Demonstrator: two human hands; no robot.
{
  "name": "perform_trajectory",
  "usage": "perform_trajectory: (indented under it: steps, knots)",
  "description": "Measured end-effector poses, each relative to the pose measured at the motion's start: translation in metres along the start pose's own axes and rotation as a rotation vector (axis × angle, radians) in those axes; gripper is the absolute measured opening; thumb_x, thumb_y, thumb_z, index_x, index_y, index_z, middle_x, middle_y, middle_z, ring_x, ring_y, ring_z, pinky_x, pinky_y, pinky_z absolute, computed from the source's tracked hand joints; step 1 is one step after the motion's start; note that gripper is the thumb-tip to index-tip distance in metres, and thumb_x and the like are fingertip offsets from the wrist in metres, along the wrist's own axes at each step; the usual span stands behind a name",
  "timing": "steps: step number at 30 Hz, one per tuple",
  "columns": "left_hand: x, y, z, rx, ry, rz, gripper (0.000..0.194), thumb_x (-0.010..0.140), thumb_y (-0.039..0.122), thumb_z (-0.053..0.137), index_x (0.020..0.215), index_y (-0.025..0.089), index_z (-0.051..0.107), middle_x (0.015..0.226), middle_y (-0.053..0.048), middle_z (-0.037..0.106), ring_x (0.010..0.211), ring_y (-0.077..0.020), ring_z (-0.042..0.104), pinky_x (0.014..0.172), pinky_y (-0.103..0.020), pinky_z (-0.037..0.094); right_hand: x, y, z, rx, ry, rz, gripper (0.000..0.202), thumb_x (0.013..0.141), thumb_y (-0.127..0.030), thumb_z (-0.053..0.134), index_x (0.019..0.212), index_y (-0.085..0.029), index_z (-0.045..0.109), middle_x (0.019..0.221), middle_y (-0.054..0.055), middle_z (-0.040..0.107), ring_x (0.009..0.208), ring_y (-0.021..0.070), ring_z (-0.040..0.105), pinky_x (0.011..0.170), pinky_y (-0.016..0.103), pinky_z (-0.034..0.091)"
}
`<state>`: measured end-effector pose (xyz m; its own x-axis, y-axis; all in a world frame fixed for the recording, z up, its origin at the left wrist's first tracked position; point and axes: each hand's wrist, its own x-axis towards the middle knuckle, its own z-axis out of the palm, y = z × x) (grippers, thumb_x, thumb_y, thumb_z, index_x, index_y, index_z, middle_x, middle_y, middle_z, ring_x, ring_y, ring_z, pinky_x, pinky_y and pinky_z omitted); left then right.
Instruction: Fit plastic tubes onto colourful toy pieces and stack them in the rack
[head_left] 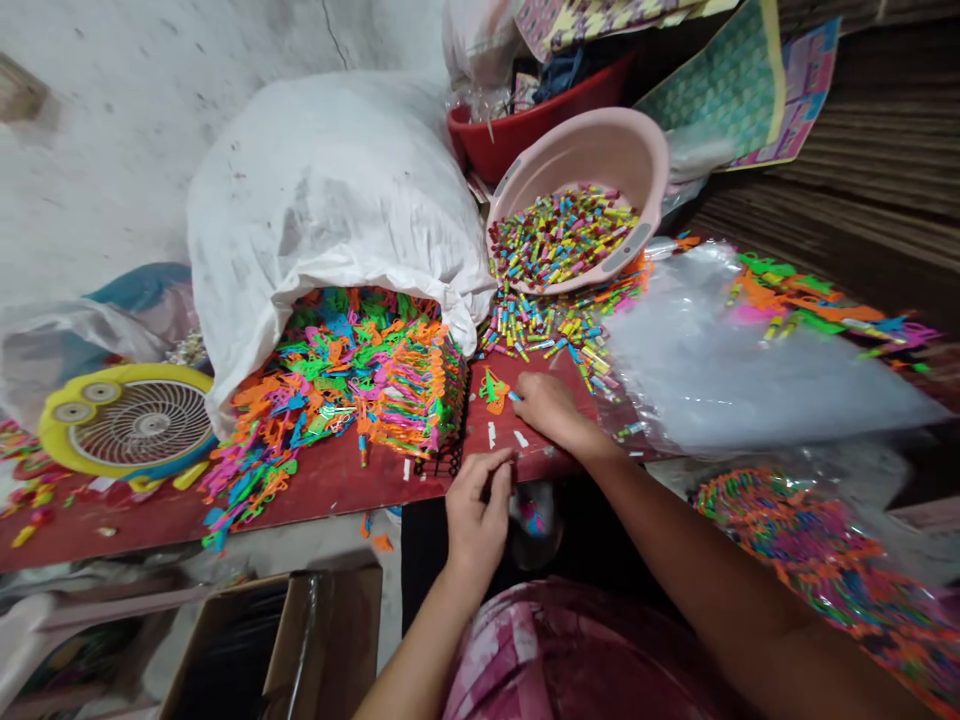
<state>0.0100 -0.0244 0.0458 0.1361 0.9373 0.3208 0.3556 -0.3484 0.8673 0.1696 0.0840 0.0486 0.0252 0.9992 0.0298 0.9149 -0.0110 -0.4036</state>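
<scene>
My right hand (551, 405) is closed over the red tabletop, with a small blue-and-white tube (514, 396) at its fingertips. Just left of it lie a few orange and green plastic pieces (493, 390). At the table's front edge is my left hand (478, 500), its fingers curled toward the thumb; anything between them is too small to make out. Beyond it, a dense row of colourful flat plastic pieces (420, 390) stands by a black wire rack (442, 464). More loose pieces (322, 350) spill from a big white sack (337, 180).
A pink basin (592, 130) of small coloured tubes (559, 235) stands at the back, tubes scattered before it. Clear plastic bags (720, 350) cover the right side. A yellow fan (142, 425) sits left. Below are a cardboard box (300, 640) and a filled bag (817, 560).
</scene>
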Motion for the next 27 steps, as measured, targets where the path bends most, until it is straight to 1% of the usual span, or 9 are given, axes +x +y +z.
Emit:
perform_trajectory:
  steps: [2, 4, 6, 8, 12, 16, 20, 24, 27]
  knots:
    - [0.002, -0.007, 0.011, -0.18, -0.051, -0.226, 0.025, 0.092, 0.035, 0.057, 0.106, 0.019, 0.071, 0.096, -0.007, 0.069, 0.07, -0.013, 0.064, 0.069, -0.028, 0.053, -0.007, 0.009, 0.003, 0.043, 0.048, -0.018, 0.013, 0.084, -0.017, 0.058, 0.094, -0.014, 0.066, 0.094, 0.012, 0.072, 0.086, 0.0227, 0.067, 0.069, 0.029, 0.043]
    - [0.007, -0.012, 0.019, -0.316, -0.051, -0.389, 0.031, 0.088, 0.038, 0.061, 0.108, 0.016, 0.07, 0.097, -0.008, 0.069, 0.066, -0.0113, 0.062, 0.066, -0.026, 0.051, -0.015, 0.018, 0.006, 0.144, 0.103, -0.039, 0.009, 0.082, -0.015, 0.059, 0.089, -0.016, 0.064, 0.086, 0.008, 0.071, 0.078, 0.0196, 0.064, 0.067, 0.028, 0.042]
    - [0.012, -0.013, 0.024, -0.414, -0.03, -0.486, 0.038, 0.085, 0.04, 0.065, 0.112, 0.013, 0.068, 0.093, -0.008, 0.07, 0.065, -0.0107, 0.062, 0.063, -0.024, 0.05, -0.024, 0.025, 0.009, 0.302, 0.16, -0.071, 0.006, 0.08, -0.016, 0.059, 0.085, -0.018, 0.062, 0.079, 0.004, 0.067, 0.07, 0.0164, 0.06, 0.063, 0.026, 0.041]
    - [0.017, -0.01, 0.028, -0.5, -0.007, -0.536, 0.045, 0.081, 0.041, 0.069, 0.114, 0.011, 0.066, 0.09, -0.007, 0.069, 0.063, -0.0098, 0.061, 0.06, -0.022, 0.048, -0.035, 0.029, 0.011, 0.487, 0.228, -0.116, 0.006, 0.08, -0.018, 0.06, 0.087, -0.019, 0.061, 0.075, 0.001, 0.065, 0.064, 0.0139, 0.057, 0.06, 0.025, 0.042]
    - [0.021, -0.001, 0.034, -0.665, 0.09, -0.538, 0.047, 0.073, 0.041, 0.078, 0.109, 0.012, 0.065, 0.085, -0.003, 0.065, 0.062, -0.0082, 0.058, 0.056, -0.02, 0.046, -0.061, 0.028, 0.01, 0.709, 0.32, -0.186, 0.013, 0.08, -0.024, 0.062, 0.092, -0.019, 0.063, 0.073, -0.001, 0.061, 0.056, 0.0104, 0.051, 0.052, 0.022, 0.04]
    - [0.023, 0.005, 0.031, -0.785, 0.195, -0.466, 0.038, 0.072, 0.035, 0.081, 0.102, 0.017, 0.067, 0.081, 0.001, 0.064, 0.066, -0.0067, 0.057, 0.063, -0.018, 0.046, -0.083, 0.024, 0.005, 0.72, 0.307, -0.281, 0.008, 0.082, -0.021, 0.062, 0.089, -0.02, 0.065, 0.07, -0.002, 0.058, 0.054, 0.0087, 0.047, 0.05, 0.021, 0.038]
    - [0.021, 0.005, 0.024, -0.749, 0.167, -0.46, 0.025, 0.073, 0.034, 0.08, 0.085, 0.014, 0.071, 0.078, 0.0, 0.065, 0.064, -0.0064, 0.055, 0.064, -0.019, 0.046, -0.092, 0.024, 0.002, 0.737, 0.254, -0.327, 0.008, 0.082, -0.02, 0.063, 0.088, -0.019, 0.068, 0.069, -0.003, 0.057, 0.056, 0.0091, 0.05, 0.053, 0.021, 0.039]
    - [0.015, -0.001, 0.016, -0.693, 0.103, -0.45, 0.022, 0.076, 0.035, 0.078, 0.083, 0.015, 0.073, 0.075, 0.001, 0.063, 0.066, -0.008, 0.055, 0.066, -0.02, 0.045, -0.095, 0.024, 0.003, 0.794, 0.169, -0.326, 0.007, 0.084, -0.023, 0.065, 0.084, -0.019, 0.071, 0.069, -0.001, 0.059, 0.058, 0.0101, 0.053, 0.053, 0.021, 0.039]
    - [0.011, -0.006, 0.009, -0.656, 0.033, -0.39, 0.019, 0.082, 0.035, 0.072, 0.083, 0.016, 0.072, 0.077, 0.0, 0.061, 0.072, -0.0093, 0.055, 0.072, -0.022, 0.045, -0.098, 0.021, 0.004, 0.798, 0.139, -0.336, 0.009, 0.085, -0.025, 0.065, 0.081, -0.019, 0.071, 0.071, 0.0, 0.061, 0.061, 0.0115, 0.055, 0.055, 0.022, 0.04]
